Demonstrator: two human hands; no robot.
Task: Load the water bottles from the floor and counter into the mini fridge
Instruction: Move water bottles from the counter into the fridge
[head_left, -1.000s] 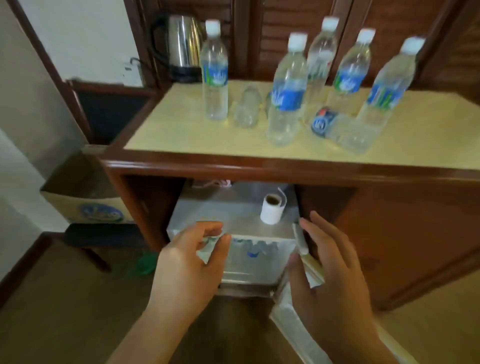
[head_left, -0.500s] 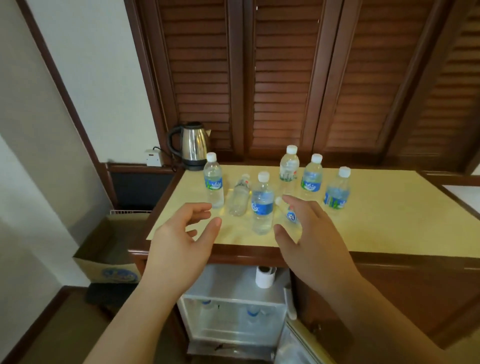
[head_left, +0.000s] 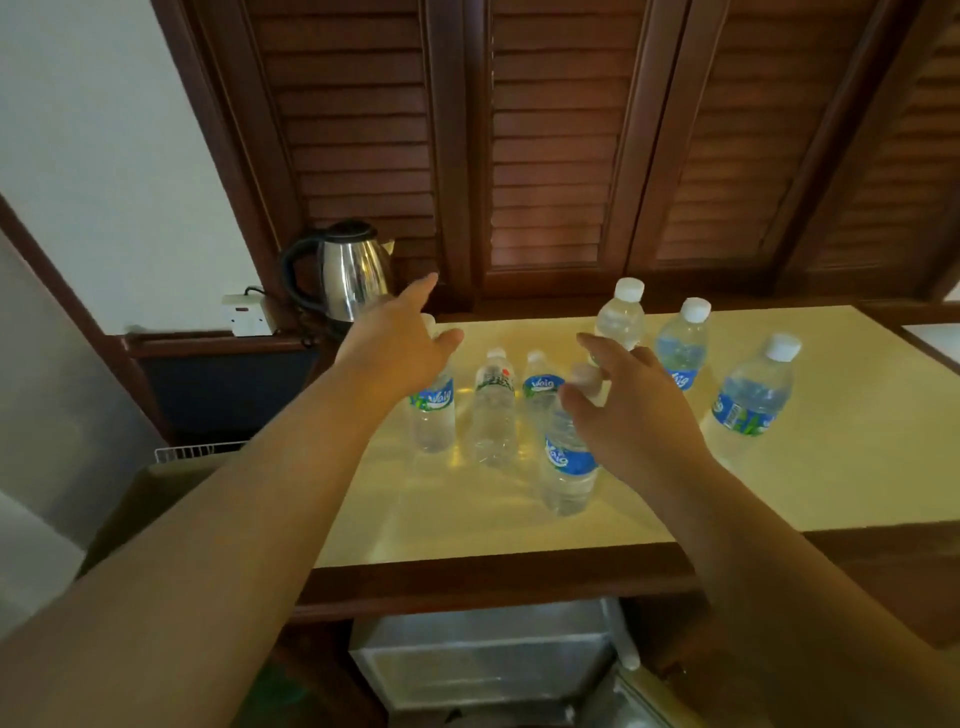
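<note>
Several clear water bottles with white caps and blue labels stand on the yellow counter (head_left: 779, 488). My left hand (head_left: 397, 351) hovers open over the leftmost bottle (head_left: 434, 415), hiding its cap. My right hand (head_left: 631, 410) is open just above and behind the nearest bottle (head_left: 569, 467), fingers spread, holding nothing. Other bottles stand at the middle (head_left: 493, 410), back (head_left: 621, 314) and right (head_left: 748, 402). The mini fridge (head_left: 483, 649) sits below the counter with its door (head_left: 639, 701) swung open at the lower right.
A steel electric kettle (head_left: 353, 275) stands at the counter's back left corner beside a wall socket (head_left: 249, 314). Dark louvred wooden doors (head_left: 550, 145) rise behind the counter. A cardboard box (head_left: 150, 499) sits on the floor at the left.
Both hands rose from in front of the fridge up to the counter and reached forward over the bottles; the view lifted from the fridge to the countertop.
</note>
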